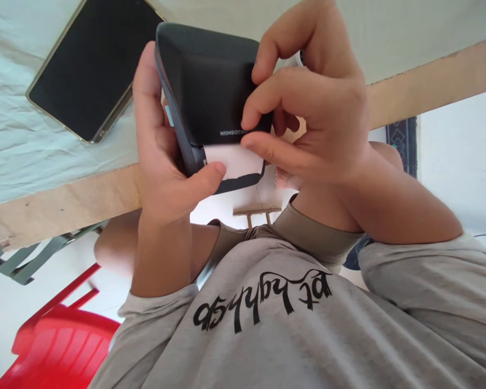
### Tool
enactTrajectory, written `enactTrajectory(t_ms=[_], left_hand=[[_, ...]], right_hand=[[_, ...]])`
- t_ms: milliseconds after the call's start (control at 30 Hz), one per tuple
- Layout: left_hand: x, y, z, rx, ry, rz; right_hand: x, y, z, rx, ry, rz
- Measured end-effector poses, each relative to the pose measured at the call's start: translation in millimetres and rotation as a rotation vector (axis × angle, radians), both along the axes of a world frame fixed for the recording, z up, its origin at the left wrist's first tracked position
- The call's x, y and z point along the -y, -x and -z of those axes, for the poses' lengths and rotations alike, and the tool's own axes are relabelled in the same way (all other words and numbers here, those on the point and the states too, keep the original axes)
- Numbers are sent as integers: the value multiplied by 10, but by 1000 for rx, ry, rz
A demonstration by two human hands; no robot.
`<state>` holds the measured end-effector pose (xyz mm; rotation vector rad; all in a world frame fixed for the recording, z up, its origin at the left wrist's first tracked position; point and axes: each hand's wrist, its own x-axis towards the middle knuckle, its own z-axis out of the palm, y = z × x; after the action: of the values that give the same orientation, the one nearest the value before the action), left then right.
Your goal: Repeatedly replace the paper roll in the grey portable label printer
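A dark grey label printer (210,86) marked NIIMBOT is held up close to the camera, above the table's edge. My left hand (162,162) wraps around its left side, thumb resting on the lower front edge. A white label (237,160) sticks out of the printer's slot. My right hand (308,102) comes over the printer's right side, its thumb and fingers pinching the label's right end at the slot.
A black tablet or phone (93,65) lies on the pale cloth-covered table (32,146), whose wooden edge (65,205) runs across the view. A red plastic chair (60,340) stands lower left. My grey printed shirt (308,324) fills the bottom.
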<state>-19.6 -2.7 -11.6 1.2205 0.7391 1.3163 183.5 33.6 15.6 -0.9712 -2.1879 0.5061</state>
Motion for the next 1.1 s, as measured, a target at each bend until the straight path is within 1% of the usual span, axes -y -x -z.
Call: enactTrajectory(t_ms=[100,167,200,267,333,367,467,533,667,733,833,933,1033,1100], left_hand=[[8,-33,23,58,102,2],[11,-55,49,142,56,-24],[14,-61,57,151,50,-28],[24,-65,57,106,95,-34],[39,-62,38,41,175,-55],[46,-61,27,28,190,-62],[50,-62,10,51,174,-61],[40,-64,14,70,151,-61],[17,-58,18,53,129,-28],[14,-58,18,49,134,-6],[13,-70,30,94,127,-16],[12,-79,33,146,124,-36],[14,-67,1,93,169,-44],[18,-61,-27,50,208,-44]], right_hand=[[43,63,-14,14,150,30],[69,90,-20,-11,202,29],[79,95,-21,-20,221,32],[90,89,-21,-32,246,44],[83,61,-11,-44,246,51],[73,42,-1,-55,234,39],[31,-8,37,-120,173,-83],[7,-21,54,-163,161,-139],[-18,-6,62,-170,185,-120],[-34,1,82,-190,199,-133],[-67,-2,142,-231,178,-166],[-83,-13,183,-222,158,-172],[-67,-37,153,-211,134,-187],[-54,-66,111,-171,158,-205]])
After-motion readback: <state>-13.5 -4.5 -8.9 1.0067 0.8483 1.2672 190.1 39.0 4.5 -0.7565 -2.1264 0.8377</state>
